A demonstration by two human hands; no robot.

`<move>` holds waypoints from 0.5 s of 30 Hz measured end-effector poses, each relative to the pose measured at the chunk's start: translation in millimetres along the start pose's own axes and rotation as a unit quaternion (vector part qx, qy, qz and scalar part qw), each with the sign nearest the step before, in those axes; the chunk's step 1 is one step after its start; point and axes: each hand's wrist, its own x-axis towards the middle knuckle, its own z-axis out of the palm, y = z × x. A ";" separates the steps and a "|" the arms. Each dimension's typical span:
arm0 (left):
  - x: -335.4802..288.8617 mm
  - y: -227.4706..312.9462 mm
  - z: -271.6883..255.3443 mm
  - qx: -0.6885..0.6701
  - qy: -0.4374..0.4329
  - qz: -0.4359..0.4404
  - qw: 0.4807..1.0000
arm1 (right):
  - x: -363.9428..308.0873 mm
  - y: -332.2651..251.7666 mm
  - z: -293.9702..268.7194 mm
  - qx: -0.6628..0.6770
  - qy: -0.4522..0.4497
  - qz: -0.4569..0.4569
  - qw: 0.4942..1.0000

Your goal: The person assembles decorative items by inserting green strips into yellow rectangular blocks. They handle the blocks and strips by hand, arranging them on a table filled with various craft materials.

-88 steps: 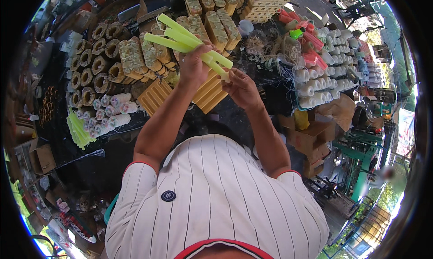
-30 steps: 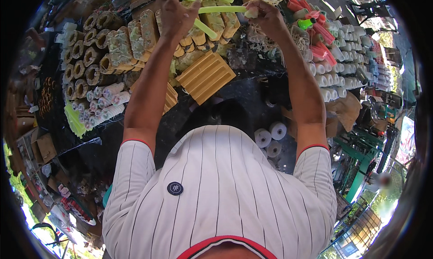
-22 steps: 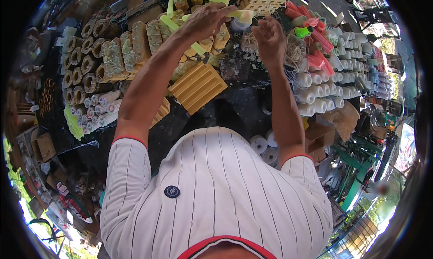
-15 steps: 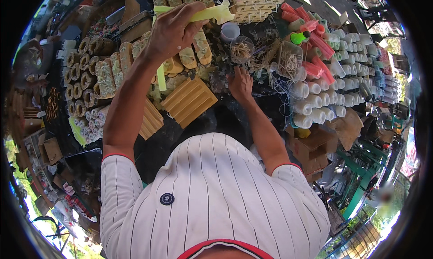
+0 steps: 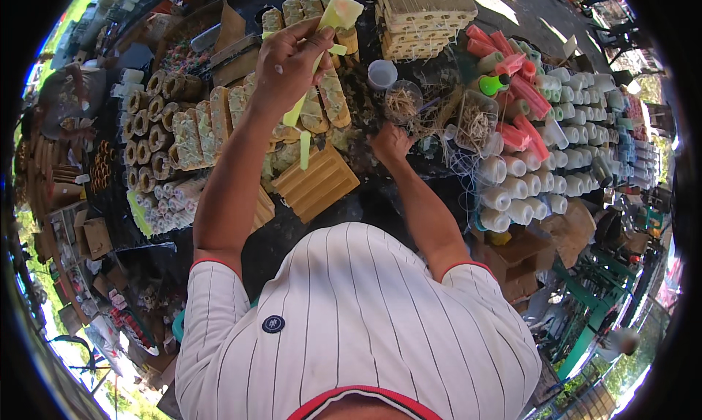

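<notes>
My left hand (image 5: 292, 62) is raised over the far left-middle of the table, its fingers closed on a pale yellow-green strip (image 5: 341, 13). More narrow lengths of the same colour hang below this hand. My right hand (image 5: 390, 144) rests low at the table's middle with its fingers curled; whatever may be in them is hidden. Just beyond it stand a clear cup of thin straw-coloured sticks (image 5: 403, 102) and a whitish plastic cup (image 5: 382, 74). Between my forearms lies a grooved yellow-brown block (image 5: 316, 183). Rows of oblong speckled blocks (image 5: 333, 98) sit around my left hand.
Hollow brown tubes (image 5: 144, 128) are stacked at left. A pale holed rack (image 5: 428, 18) stands at the far side. To the right are pink-red wrapped bundles (image 5: 528, 98), a green-capped item (image 5: 493, 84), a tub of sticks (image 5: 479, 119), tangled string (image 5: 464, 168) and many white cylinders (image 5: 521, 212).
My left hand has shifted slightly right and down, and the strip in it has tilted upright. The fingers of my right hand, stretched out before, are now curled.
</notes>
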 end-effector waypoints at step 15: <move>-38.0 -42.5 -1.5 -0.233 -0.065 -0.099 0.965 | -38.8 4.2 -22.3 0.210 0.256 -0.205 0.921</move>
